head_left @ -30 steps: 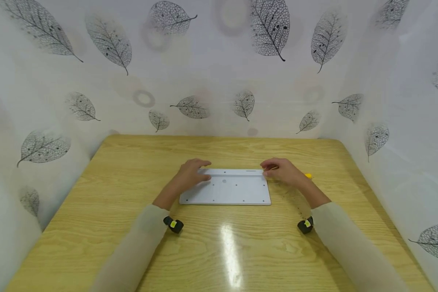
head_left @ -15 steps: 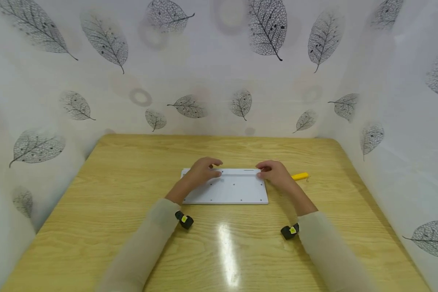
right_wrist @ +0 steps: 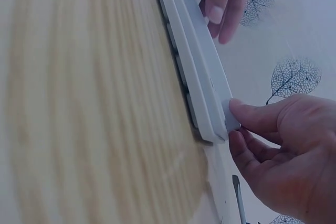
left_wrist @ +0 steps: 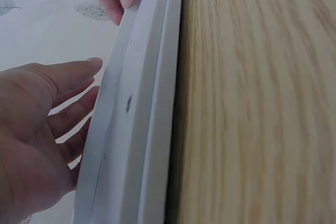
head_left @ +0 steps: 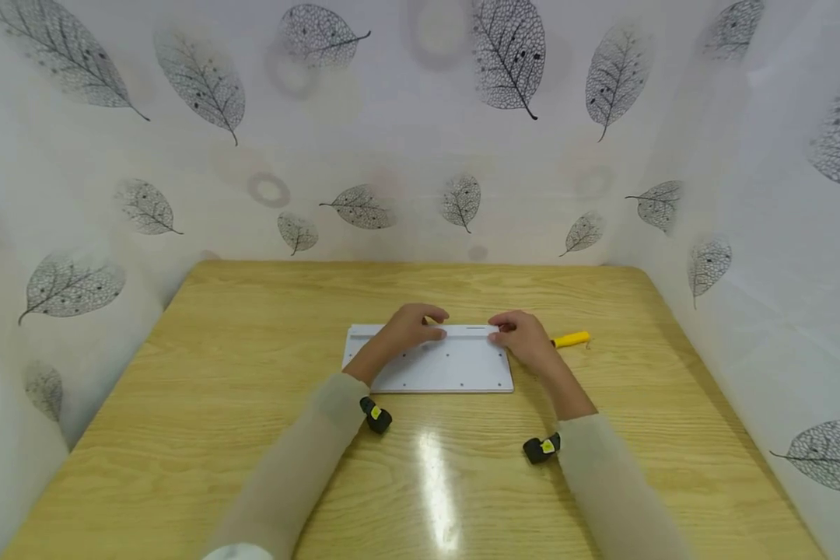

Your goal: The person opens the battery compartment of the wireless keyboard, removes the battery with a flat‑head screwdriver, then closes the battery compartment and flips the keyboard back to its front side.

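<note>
A white keyboard point(head_left: 448, 372) lies face down on the wooden table, its screw-dotted back upward; the right wrist view shows keys point(right_wrist: 181, 69) along its underside. My right hand point(head_left: 530, 342) pinches the far right corner between thumb and fingers. Over the left part of the back reaches my left hand point(head_left: 407, 328), near the raised far edge. Its thumb and fingers are spread apart with a gap between them, seen beside the ridge in the left wrist view. Whether its fingertips touch the ridge, I cannot tell.
Just right of my right hand lies a screwdriver with a yellow handle point(head_left: 572, 339); its metal shaft point(right_wrist: 239, 200) shows in the right wrist view. A leaf-patterned curtain point(head_left: 392, 140) stands behind the table point(head_left: 252, 311) and along both sides.
My left hand has slid right along the keyboard's far edge. My right hand has shifted slightly left, uncovering more of the screwdriver handle. The keyboard stays in about the same place.
</note>
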Demonstrator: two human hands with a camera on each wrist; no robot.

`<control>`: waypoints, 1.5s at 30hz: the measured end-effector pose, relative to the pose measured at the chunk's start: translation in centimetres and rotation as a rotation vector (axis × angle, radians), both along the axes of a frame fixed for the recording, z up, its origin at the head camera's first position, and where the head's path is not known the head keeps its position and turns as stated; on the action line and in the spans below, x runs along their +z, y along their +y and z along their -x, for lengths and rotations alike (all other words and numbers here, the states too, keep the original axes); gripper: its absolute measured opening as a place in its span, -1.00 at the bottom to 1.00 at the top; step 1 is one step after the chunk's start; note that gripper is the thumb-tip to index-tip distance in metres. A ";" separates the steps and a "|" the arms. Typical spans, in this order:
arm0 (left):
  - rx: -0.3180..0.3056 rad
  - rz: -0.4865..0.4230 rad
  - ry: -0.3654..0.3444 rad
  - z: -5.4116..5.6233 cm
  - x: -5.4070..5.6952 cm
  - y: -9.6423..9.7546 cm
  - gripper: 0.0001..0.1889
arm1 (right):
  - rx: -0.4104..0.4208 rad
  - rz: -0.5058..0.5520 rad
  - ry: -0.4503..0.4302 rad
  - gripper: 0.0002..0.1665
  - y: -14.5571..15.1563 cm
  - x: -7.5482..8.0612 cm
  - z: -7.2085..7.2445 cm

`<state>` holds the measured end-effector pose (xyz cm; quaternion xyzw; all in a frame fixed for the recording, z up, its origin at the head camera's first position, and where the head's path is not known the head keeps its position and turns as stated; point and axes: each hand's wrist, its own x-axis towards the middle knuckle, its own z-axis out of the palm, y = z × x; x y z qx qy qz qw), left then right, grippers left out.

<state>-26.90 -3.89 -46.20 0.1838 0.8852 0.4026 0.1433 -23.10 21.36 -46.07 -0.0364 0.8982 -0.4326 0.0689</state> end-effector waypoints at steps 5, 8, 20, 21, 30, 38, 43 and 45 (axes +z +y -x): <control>-0.019 0.023 -0.006 0.4 -0.1 1.6 -0.63 | -0.019 -0.007 0.016 -0.63 -0.5 0.0 0.0; -0.051 0.019 0.010 0.6 -0.2 2.5 -0.65 | -0.029 0.006 0.020 -0.63 -0.6 -0.1 -0.1; -0.085 0.021 0.050 0.9 -0.2 4.6 -0.74 | -0.073 0.047 0.015 -0.64 -1.0 -0.1 -0.5; -0.084 0.017 0.049 0.9 -0.2 4.7 -0.74 | -0.074 0.045 0.016 -0.64 -1.0 -0.1 -0.5; -0.068 0.009 0.010 0.9 -0.1 4.9 -0.80 | -0.091 0.039 0.021 -0.65 -0.9 -0.3 -0.5; -0.048 -0.002 -0.014 0.7 0.1 5.1 -0.81 | -0.100 0.047 0.021 -0.64 -0.9 -0.4 -0.6; -0.029 0.001 -0.016 0.7 0.1 5.2 -0.82 | -0.111 0.054 0.017 -0.63 -1.1 -0.4 -0.7; -0.021 0.008 -0.019 0.8 0.0 5.3 -0.83 | -0.113 0.056 0.014 -0.63 -1.1 -0.4 -0.8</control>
